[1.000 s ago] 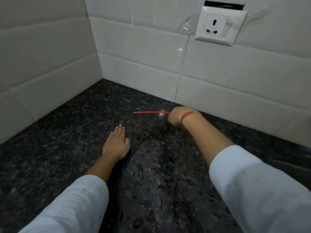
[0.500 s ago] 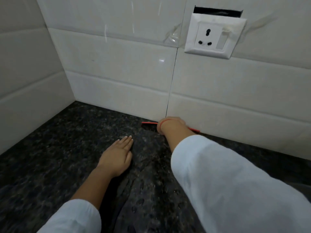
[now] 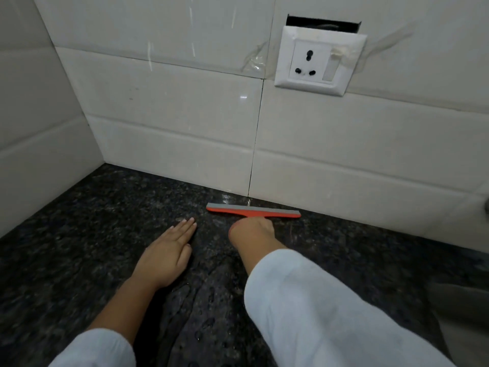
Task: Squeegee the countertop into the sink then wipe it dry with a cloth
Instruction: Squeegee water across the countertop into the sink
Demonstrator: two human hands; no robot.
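- Head view: dark speckled countertop (image 3: 79, 234) fills the lower frame, wet with beads and streaks between the two forearms; white tiled wall (image 3: 172, 123) behind it.
- Wall socket (image 3: 318, 63) set in the tiles, above the squeegee.
- Left hand (image 3: 165, 254) lies flat on the countertop, fingers together and extended, holding nothing, left of the squeegee.
- Right hand (image 3: 252, 234) closed around the squeegee's handle, just nearer the camera than the blade.
- Squeegee (image 3: 252, 211), orange with a grey blade, lies along the foot of the wall.
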